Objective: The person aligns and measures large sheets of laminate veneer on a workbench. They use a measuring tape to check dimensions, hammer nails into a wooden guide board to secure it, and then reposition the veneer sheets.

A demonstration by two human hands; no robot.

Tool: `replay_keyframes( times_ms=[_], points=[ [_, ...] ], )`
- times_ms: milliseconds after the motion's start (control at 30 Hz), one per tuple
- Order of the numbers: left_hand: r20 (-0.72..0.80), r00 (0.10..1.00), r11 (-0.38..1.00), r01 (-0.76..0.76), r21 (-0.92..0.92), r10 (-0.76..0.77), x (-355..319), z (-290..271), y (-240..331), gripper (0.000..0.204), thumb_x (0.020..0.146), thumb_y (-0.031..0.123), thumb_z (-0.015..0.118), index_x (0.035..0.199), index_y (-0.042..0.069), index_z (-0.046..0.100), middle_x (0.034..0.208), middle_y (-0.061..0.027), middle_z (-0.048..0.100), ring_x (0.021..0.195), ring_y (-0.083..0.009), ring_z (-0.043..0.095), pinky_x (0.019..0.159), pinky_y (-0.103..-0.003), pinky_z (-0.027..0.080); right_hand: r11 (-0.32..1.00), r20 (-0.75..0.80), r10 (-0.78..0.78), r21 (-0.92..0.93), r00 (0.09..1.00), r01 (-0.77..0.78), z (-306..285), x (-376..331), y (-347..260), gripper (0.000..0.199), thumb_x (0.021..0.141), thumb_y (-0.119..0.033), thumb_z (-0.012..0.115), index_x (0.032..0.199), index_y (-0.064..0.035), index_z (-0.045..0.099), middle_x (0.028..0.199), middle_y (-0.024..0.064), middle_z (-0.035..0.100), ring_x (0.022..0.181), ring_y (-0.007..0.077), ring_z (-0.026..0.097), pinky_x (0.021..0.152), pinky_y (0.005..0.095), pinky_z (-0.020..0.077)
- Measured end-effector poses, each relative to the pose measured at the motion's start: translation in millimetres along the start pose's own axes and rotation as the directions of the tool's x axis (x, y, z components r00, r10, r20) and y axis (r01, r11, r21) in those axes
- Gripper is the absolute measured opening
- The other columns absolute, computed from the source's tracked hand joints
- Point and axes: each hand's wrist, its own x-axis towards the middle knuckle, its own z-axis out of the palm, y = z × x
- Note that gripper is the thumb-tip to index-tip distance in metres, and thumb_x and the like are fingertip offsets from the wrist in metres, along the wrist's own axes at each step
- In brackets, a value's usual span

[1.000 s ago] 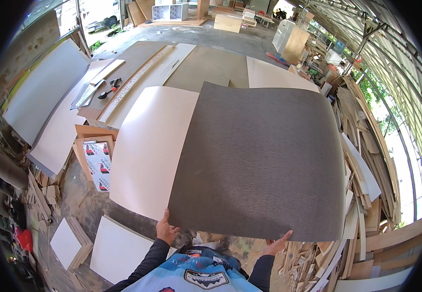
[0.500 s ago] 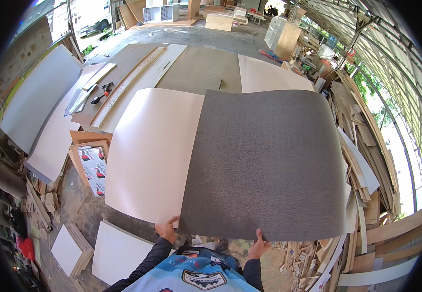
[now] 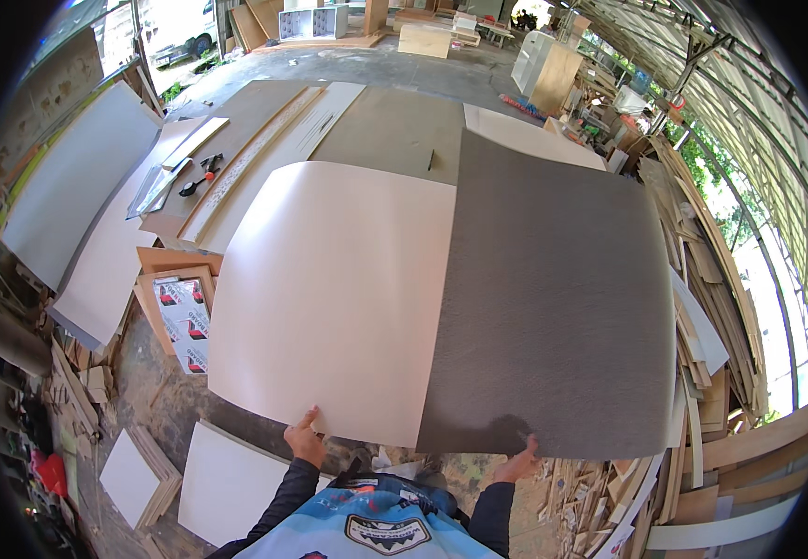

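Note:
My left hand (image 3: 305, 440) grips the near edge of a large pale pinkish-white laminate sheet (image 3: 339, 298), thumb on top and fingers hidden beneath. At the near edge of a dark grey-brown textured laminate sheet (image 3: 553, 307), my right hand (image 3: 519, 460) is closed with its thumb on the upper face. The dark sheet lies on the right, overlapping the pale one, and bows upward. Its far left corner stands above the boards behind. Under both sheets, the supporting surface is mostly hidden.
Beyond lie flat brown boards (image 3: 385, 130), long strips (image 3: 255, 163), a tape measure (image 3: 189, 188) and a black-and-red tool (image 3: 211, 166). Scrap wood (image 3: 702, 270) crowds the right side. White panels (image 3: 234, 483) rest low at the left, near a patterned package (image 3: 182, 321). A curved white sheet (image 3: 82, 186) stands far left.
The dark sheet has shifted and turned to the right, uncovering more of the pale sheet. My right hand has moved right with it; my left hand has moved slightly left along the edge.

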Motion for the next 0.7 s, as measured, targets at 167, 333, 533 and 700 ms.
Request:
replay_keyframes(
  times_ms=[167, 333, 533, 700],
  points=[
    [0.052, 0.999, 1.0, -0.009, 0.005, 0.009, 2.2, -5.3, -1.3, 0.025, 0.08, 0.005, 0.076, 0.099, 0.005, 0.06, 0.092, -0.0046, 0.066, 0.078, -0.0187, 0.067, 0.062, -0.033, 0.055, 0.987, 0.153, -0.152, 0.078, 0.976, 0.142, 3.3, -10.3, 5.6, 0.051, 0.082, -0.037, 0.078, 0.103, 0.0052, 0.059, 0.104, 0.0142, 0.062, 0.089, 0.0223, 0.056, 0.077, 0.0381, 0.0482],
    [0.052, 0.999, 1.0, 0.001, 0.008, -0.001, -11.0, 9.5, 6.2, 0.024, 0.081, 0.005, 0.075, 0.1, 0.005, 0.061, 0.092, -0.0047, 0.066, 0.078, -0.0186, 0.067, 0.062, -0.033, 0.055, 0.999, -0.092, -0.041, -0.003, 0.995, 0.041, -12.1, 26.1, 6.0, 0.048, 0.083, -0.042, 0.077, 0.095, 0.001, 0.059, 0.09, 0.008, 0.063, 0.075, 0.0208, 0.057, 0.066, 0.0372, 0.0479],
    [-0.015, 1.0, 0.999, -0.011, -0.032, 0.01, 6.8, -2.0, -3.1, 0.025, 0.079, 0.003, 0.074, 0.1, 0.002, 0.061, 0.091, -0.0062, 0.066, 0.078, -0.0203, 0.067, 0.065, -0.034, 0.056, 0.992, 0.056, 0.082, -0.099, 0.995, -0.076, 14.9, 0.3, -31.5, 0.04, 0.085, -0.037, 0.075, 0.08, -0.0094, 0.047, 0.084, 0.0047, 0.055, 0.076, 0.0183, 0.053, 0.068, 0.0352, 0.0448],
    [-0.151, 0.978, 0.98, -0.161, -0.121, 0.142, 41.4, -10.0, 18.8, 0.018, 0.077, 0.001, 0.073, 0.092, -0.001, 0.063, 0.091, -0.0091, 0.065, 0.079, -0.0227, 0.066, 0.07, -0.035, 0.057, 0.995, 0.067, 0.095, 0.013, 0.993, -0.096, 5.4, 13.5, -19.2, 0.028, 0.089, -0.029, 0.071, 0.085, -0.0095, 0.05, 0.089, 0.0054, 0.058, 0.085, 0.0172, 0.054, 0.077, 0.0365, 0.0458]
  ],
)
